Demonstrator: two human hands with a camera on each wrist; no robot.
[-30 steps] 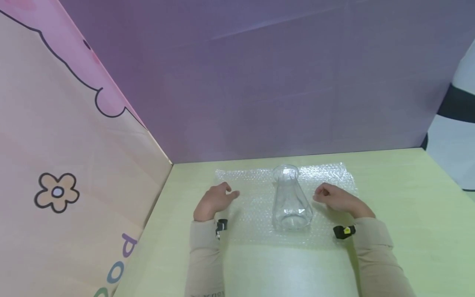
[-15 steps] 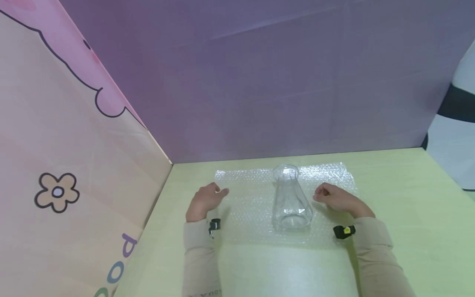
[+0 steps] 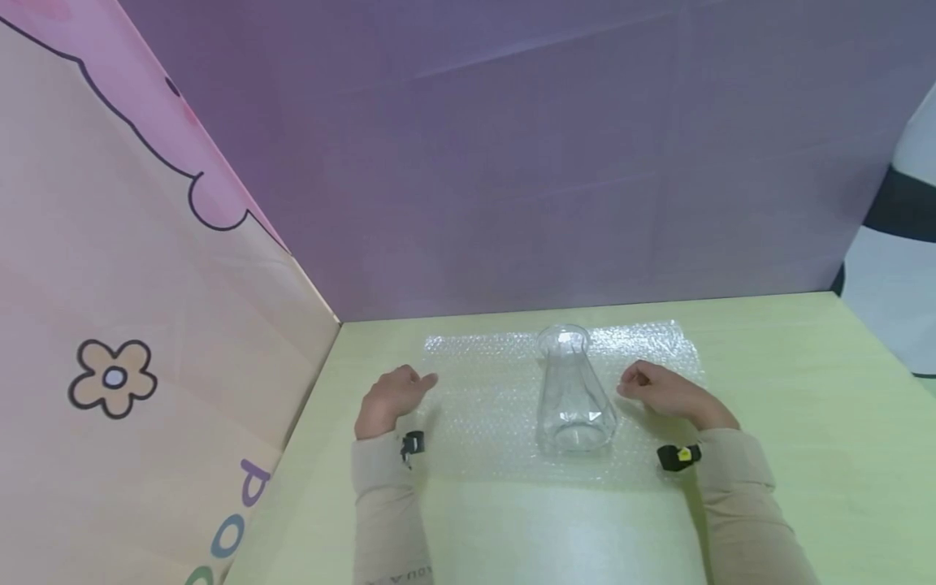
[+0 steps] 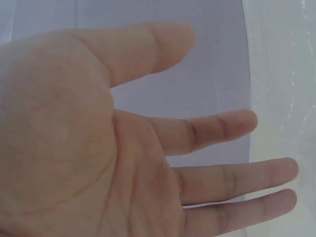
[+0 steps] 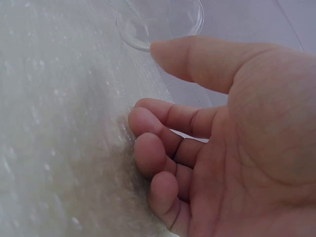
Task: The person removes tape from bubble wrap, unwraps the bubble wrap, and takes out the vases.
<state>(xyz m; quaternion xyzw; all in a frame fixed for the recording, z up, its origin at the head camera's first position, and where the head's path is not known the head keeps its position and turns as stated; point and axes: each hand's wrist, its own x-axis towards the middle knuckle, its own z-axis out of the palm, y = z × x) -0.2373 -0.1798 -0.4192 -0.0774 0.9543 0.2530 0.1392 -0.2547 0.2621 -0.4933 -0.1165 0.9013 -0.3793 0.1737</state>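
Observation:
A clear conical glass flask (image 3: 574,398) is on a sheet of bubble wrap (image 3: 490,422); in the head view its rim is toward the back and its broad base nearer the person. Left of the sheet, the left hand (image 3: 395,394) holds nothing. Its fingers are straight and spread in the left wrist view, palm toward the camera. To the flask's right, the right hand (image 3: 669,394) is low over the wrap with fingers loosely bent. In the right wrist view nothing is between its thumb and fingers, and the glass rim (image 5: 138,47) shows beyond the thumb tip.
The pale yellow-green table (image 3: 790,390) extends around the sheet. A purple backdrop (image 3: 548,187) rises at its back edge, and a printed panel (image 3: 175,325) with a flower stands at the left. Dark wrist cameras are strapped at both sleeves.
The left hand has moved left, off the bubble wrap toward its left edge. Right hand, flask and sheet have kept their places.

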